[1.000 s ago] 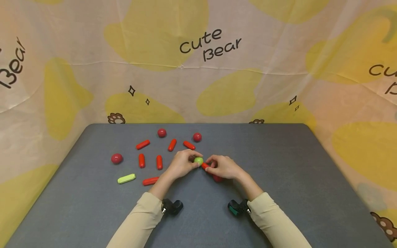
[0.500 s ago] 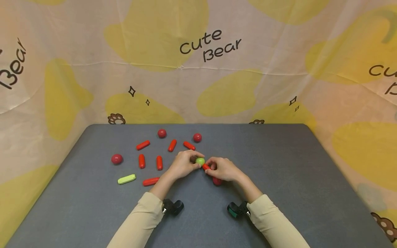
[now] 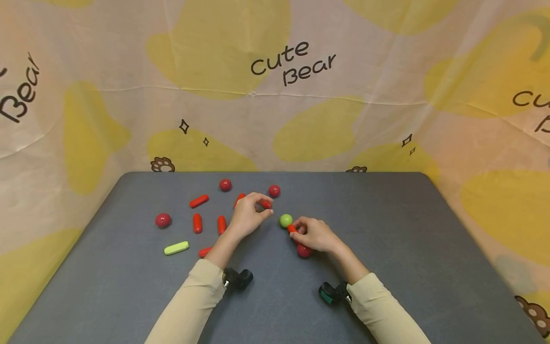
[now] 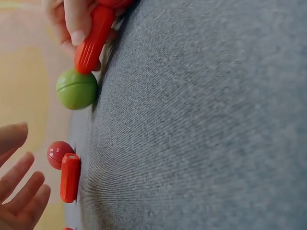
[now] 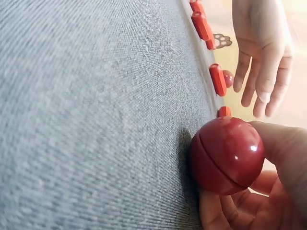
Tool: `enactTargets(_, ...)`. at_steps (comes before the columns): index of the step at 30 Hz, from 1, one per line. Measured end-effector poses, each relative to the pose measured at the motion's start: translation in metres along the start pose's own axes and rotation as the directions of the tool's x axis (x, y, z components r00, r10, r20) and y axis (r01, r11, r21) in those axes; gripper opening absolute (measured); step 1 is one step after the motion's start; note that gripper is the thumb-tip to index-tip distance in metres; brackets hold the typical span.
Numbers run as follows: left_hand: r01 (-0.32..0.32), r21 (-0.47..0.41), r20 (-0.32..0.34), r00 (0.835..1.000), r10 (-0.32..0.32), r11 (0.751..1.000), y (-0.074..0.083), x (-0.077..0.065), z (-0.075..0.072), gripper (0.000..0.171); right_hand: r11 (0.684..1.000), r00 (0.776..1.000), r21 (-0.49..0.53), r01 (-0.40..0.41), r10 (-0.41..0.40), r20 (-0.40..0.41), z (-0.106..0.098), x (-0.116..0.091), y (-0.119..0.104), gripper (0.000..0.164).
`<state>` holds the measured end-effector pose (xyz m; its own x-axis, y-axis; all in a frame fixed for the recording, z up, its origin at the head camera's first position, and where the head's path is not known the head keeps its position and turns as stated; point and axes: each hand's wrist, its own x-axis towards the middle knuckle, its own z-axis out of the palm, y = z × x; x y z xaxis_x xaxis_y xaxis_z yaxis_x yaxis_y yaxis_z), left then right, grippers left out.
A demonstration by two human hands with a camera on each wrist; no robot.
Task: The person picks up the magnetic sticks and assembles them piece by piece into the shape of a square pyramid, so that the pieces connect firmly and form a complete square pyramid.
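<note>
Red rod [image 3: 292,229] with green ball [image 3: 285,220] attached pinched in right hand [image 3: 315,235]; left hand [image 3: 248,213] spread, reaching for another rod [image 3: 266,204].

red stick [image 3: 204,251] half under left forearm
</note>
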<state>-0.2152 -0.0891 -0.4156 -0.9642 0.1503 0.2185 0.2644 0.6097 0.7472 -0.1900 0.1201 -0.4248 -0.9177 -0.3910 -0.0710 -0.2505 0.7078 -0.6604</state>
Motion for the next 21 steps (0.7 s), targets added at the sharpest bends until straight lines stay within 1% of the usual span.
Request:
enactTargets(4,0.010,0.012,-0.059,0.998,-0.009,1.000,-0.003,0.006,0.003,0.026,0.999,0.999,0.013,-0.043,0.043,-0.024,0.001,0.000,0.004,0.023)
enactTargets(7,0.018,0.018,-0.071,0.997,-0.017,1.000,-0.006,0.009,0.006,0.029,0.997,0.996,0.027,-0.077,0.078,-0.052,0.000,-0.001,0.006,0.023)
enactTargets(12,0.024,0.050,-0.045,0.999,-0.021,0.998,-0.011,0.012,0.009,0.032,0.992,0.990,0.036,-0.121,0.124,-0.071,-0.002,-0.003,0.008,0.023)
enactTargets(21,0.060,0.109,0.007,0.998,-0.061,0.992,-0.010,0.018,0.009,0.036,0.989,0.987,0.057,-0.138,0.142,-0.072,-0.004,-0.005,0.012,0.024)
